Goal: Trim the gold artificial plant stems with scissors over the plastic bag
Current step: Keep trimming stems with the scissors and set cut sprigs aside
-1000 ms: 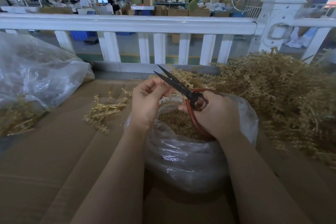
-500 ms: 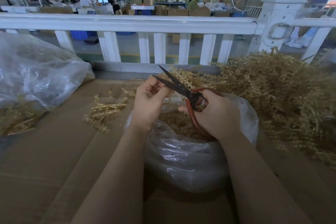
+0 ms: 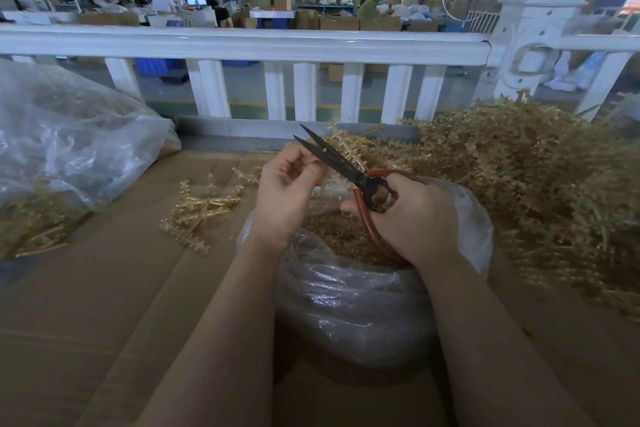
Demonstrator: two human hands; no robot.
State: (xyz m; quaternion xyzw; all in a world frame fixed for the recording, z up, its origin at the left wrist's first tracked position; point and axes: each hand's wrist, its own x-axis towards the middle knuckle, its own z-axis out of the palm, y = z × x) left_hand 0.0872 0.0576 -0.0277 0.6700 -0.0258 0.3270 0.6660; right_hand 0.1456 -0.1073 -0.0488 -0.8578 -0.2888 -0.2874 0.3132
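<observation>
At your far left a large clear plastic sack point(image 3: 69, 149) slumps on the cardboard-covered table point(image 3: 104, 305), cut off by the frame edge; the gold pieces inside show only as a haze through the film. Beside it a small bunch of gold stems point(image 3: 197, 208) lies loose on the cardboard. Your left hand point(image 3: 287, 194) has its fingers curled, pinching one gold stem point(image 3: 341, 149) at its lower end, which your fingers hide. The stem sits between the parted dark blades of the scissors point(image 3: 332, 159). Your right hand point(image 3: 412, 215) grips their red handles, fingers through the loop. Both hands hover over the open plastic bag point(image 3: 346, 305), half full of gold trimmings. On your right spreads a big heap of gold stems point(image 3: 519, 177), blurred toward the edge. No writing is legible anywhere.
</observation>
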